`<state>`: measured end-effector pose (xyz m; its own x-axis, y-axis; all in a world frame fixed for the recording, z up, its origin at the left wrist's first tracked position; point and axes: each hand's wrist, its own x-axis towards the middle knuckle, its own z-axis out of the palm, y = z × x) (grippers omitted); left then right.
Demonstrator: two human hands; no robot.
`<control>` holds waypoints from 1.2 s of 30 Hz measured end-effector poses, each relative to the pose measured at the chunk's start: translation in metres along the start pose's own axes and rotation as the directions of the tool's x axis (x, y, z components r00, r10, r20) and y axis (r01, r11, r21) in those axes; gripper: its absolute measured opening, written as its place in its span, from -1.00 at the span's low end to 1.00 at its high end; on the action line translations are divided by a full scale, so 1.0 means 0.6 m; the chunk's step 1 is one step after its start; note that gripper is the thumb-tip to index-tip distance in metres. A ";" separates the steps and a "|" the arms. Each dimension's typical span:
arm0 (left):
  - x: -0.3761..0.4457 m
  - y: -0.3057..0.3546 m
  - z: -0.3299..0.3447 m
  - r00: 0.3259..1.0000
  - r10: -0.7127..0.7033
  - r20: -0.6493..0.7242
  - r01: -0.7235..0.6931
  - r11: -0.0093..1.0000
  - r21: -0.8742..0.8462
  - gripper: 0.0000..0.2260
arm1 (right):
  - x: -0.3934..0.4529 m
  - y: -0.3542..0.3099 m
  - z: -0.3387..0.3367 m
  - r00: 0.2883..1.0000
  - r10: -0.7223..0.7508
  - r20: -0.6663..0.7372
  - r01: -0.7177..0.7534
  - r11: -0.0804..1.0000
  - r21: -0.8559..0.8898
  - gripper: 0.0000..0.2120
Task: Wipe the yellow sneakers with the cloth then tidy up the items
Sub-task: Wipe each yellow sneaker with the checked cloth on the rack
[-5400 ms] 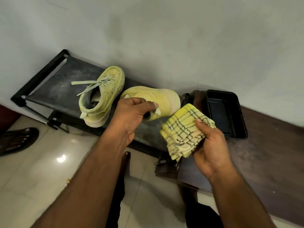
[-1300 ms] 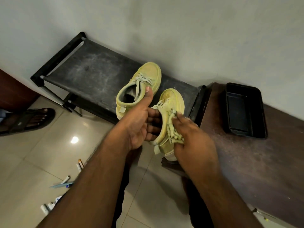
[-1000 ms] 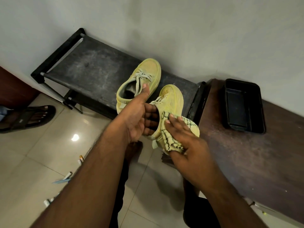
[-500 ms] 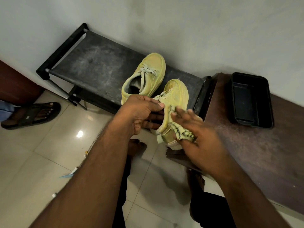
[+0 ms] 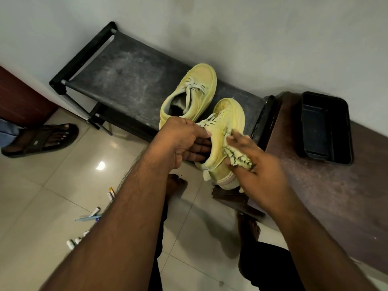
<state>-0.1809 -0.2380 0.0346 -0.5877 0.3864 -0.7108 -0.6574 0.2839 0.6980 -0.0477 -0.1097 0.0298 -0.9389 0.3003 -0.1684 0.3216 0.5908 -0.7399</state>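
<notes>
From the head camera, looking down: the left hand (image 5: 180, 141) holds one yellow sneaker (image 5: 224, 135) up in the air, fingers curled into its opening and thumb on top by the laces. The right hand (image 5: 258, 164) presses a yellow checked cloth (image 5: 237, 156) flat against the outer side of that shoe — its fingers look mostly straight, but they are blurred. The shoe's heel hangs out past the front edge of the surface, over the floor.

The second sneaker (image 5: 193, 95) sits on the dark dusty surface (image 5: 126, 80), close to its front edge, toe pointing at the wall. To its left the surface is bare right up to the black end bar, so there is plenty of room there. The right end bar is just beside the held shoe.

A brown bench (image 5: 336, 196) touches the surface on the right. A black tray (image 5: 325, 127) sits on it against the wall, well apart from the hands.

On the tiled floor (image 5: 52, 196) lie small tubes and pens (image 5: 92, 215), near the left arm. A foot in a black sandal (image 5: 42, 139) stands far left. No writing can be read.
</notes>
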 end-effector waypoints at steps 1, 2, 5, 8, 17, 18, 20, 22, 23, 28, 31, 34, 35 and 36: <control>0.000 0.000 -0.001 1.000 -0.010 0.000 0.010 1.000 -0.004 -0.96 | -0.015 -0.004 0.009 0.999 -0.050 0.016 0.050 0.999 -0.020 -0.46; 0.000 0.001 -0.002 1.000 -0.018 -0.007 0.018 1.000 0.001 -0.99 | -0.032 -0.009 0.018 0.993 -0.108 0.041 0.110 0.992 -0.053 -0.45; 0.005 -0.001 -0.007 0.999 -0.022 -0.032 0.024 0.998 0.060 -0.91 | -0.052 -0.017 0.037 0.972 -0.220 0.080 0.231 0.957 -0.175 -0.45; 0.006 0.000 -0.001 1.000 -0.023 -0.018 0.025 0.995 0.093 -0.85 | -0.019 -0.022 0.041 0.990 -0.143 0.016 0.142 0.957 -0.251 -0.39; 0.009 -0.002 -0.007 0.998 -0.026 -0.050 0.031 0.994 0.106 -0.83 | -0.065 -0.035 0.080 0.970 -0.235 0.063 0.235 0.836 -0.496 -0.35; 0.008 0.000 -0.007 0.999 -0.024 -0.039 0.028 0.995 0.097 -0.84 | -0.052 -0.029 0.074 0.977 -0.207 0.043 0.198 0.829 -0.524 -0.35; 0.006 0.002 -0.002 1.000 -0.027 -0.013 0.028 0.997 0.072 -0.86 | -0.019 -0.020 0.054 0.995 -0.088 -0.042 0.055 0.861 -0.505 -0.34; 0.003 0.002 0.003 0.999 -0.033 0.007 0.032 0.998 0.056 -0.88 | -0.004 -0.016 0.043 0.998 0.008 -0.070 -0.036 0.910 -0.412 -0.34; 0.003 0.002 0.005 0.999 -0.037 0.009 0.036 0.998 0.056 -0.88 | -0.011 -0.017 0.045 0.999 -0.011 -0.049 -0.009 0.923 -0.386 -0.34; 0.011 0.000 -0.005 0.999 -0.028 -0.026 0.031 0.995 0.091 -0.85 | -0.044 -0.016 0.078 0.965 -0.258 0.039 0.247 0.859 -0.448 -0.33; 0.008 0.001 -0.003 0.999 -0.034 -0.004 0.034 0.997 0.070 -0.85 | 0.001 -0.006 0.057 0.990 -0.140 -0.007 0.123 0.891 -0.437 -0.27; 0.008 0.001 0.004 0.999 -0.044 -0.008 0.044 0.997 0.060 -0.86 | 0.009 -0.009 0.051 0.999 -0.042 -0.025 0.030 0.931 -0.365 -0.28; 0.010 -0.001 0.005 0.999 -0.041 -0.016 0.042 0.997 0.072 -0.87 | -0.005 -0.014 0.057 0.997 -0.075 -0.005 0.068 0.921 -0.383 -0.28; 0.012 -0.001 0.005 0.999 -0.037 -0.024 0.039 0.996 0.079 -0.88 | -0.024 -0.019 0.067 0.993 -0.118 0.023 0.117 0.905 -0.410 -0.28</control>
<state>-0.1831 -0.2326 0.0292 -0.5740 0.3546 -0.7381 -0.6406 0.3669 0.6745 -0.0427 -0.1509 0.0145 -0.9729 0.2109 -0.0947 0.2312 0.8765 -0.4223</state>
